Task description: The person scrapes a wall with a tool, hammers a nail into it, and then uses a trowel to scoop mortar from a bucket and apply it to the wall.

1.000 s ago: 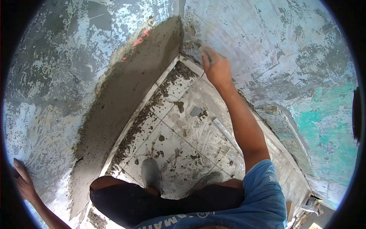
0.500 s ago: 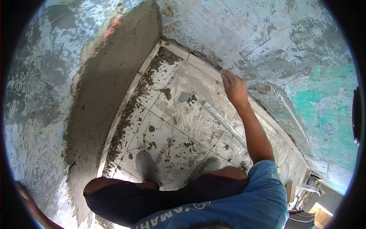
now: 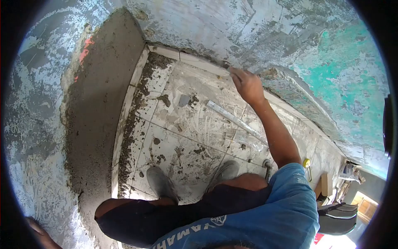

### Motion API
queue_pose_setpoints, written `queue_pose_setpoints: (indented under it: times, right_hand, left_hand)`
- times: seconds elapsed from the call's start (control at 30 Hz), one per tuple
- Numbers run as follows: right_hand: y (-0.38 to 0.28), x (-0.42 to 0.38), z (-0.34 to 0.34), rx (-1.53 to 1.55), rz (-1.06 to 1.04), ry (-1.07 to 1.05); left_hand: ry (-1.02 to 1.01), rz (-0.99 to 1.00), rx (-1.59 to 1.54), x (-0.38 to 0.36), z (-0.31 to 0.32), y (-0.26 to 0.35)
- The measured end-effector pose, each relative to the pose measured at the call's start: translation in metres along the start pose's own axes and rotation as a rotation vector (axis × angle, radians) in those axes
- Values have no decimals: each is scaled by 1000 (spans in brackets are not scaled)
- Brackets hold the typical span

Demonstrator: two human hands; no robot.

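Note:
My right hand (image 3: 247, 86) is at the top edge of the tile skirting (image 3: 203, 64) along the right wall, fingers bent and pressed together. Whatever they hold, if anything, is hidden. A dark gap with crumbled edges runs between that skirting and the painted wall (image 3: 265, 37). At the lower left, partly cut off by the frame edge, my left hand (image 3: 40, 233) lies against the left wall (image 3: 37, 166), its visible fingers stretched out. Fresh grey mortar (image 3: 101, 99) covers a broad band of the left wall above another skirting row (image 3: 129, 97).
A long metal straightedge (image 3: 236, 120) lies on the dirty floor tiles (image 3: 182, 137). Mortar crumbs (image 3: 139, 108) line the left skirting. A grey chip (image 3: 184, 100), a yellow tape measure (image 3: 306, 163) and a cardboard piece (image 3: 326, 184) are on the floor. My boots (image 3: 161, 182) stand near the middle.
The view has turned so the corner sits further left. My right hand remains along the right skirting, a little nearer the broken plaster edge. The left hand shows less.

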State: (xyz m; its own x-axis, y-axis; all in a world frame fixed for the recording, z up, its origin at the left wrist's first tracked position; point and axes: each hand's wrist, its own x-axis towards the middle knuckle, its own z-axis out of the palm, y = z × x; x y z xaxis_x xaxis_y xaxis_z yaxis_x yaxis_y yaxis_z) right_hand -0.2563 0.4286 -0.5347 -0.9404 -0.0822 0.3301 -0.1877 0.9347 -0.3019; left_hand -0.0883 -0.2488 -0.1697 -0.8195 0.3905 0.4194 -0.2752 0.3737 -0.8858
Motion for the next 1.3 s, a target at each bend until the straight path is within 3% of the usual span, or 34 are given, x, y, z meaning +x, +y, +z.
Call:
queue_pose_setpoints:
  times: [0.03,0.1,0.17,0.23,0.3,0.37,0.4,0.47,0.6,0.67,0.77,0.83,0.9,0.97,1.03,1.23,1.27,1.3]
  right_hand:
    - [-4,-3,-5,2,6,-4]
    - [-14,0,-22,99,73,240]
    - [-4,-1,-21,119,74,235]
    - [11,-13,-10,-118,75,-158]
    - [15,-26,-4,-83,114,-157]
    - [13,-36,-6,-3,38,75]
    - [13,-41,-6,-2,50,67]
    - [19,-41,-9,-37,100,45]
    - [21,-47,-13,-63,83,-21]
    - [12,-47,-25,-76,130,73]
    - [36,-49,-17,-218,36,-115]
    - [31,-55,-26,-141,44,-63]
    - [19,-64,-38,-82,29,162]
    - [37,-70,-35,-114,14,205]
    - [49,-70,-37,-278,14,-175]
    - [46,-78,-32,-199,-8,69]
    - [53,-76,-31,-319,76,-114]
    - [55,-81,-30,-320,81,-111]
  left_hand:
    - [18,2,0,8,-7,4]
    - [23,8,0,8,-18,11]
    - [-22,-3,296,11,-22,13]
    - [-18,-10,260,15,-27,15]
    - [-15,-21,224,11,-14,8]
    - [-28,17,10,-6,13,-15]
    - [-25,30,5,-11,16,-20]
    - [-53,73,405,-10,10,-15]
    - [34,56,168,1,11,-8]
    - [345,-163,-38,32,-27,31]
    - [292,-179,-42,33,-34,34]
    - [286,-181,-35,33,-31,33]
    - [268,-159,-33,31,-30,28]
    - [313,-162,-35,30,-27,30]
    - [318,-166,-36,28,-26,30]
    - [378,-136,-110,32,-21,29]
    - [433,-98,-161,31,-19,26]
    - [439,-99,-163,29,-18,25]
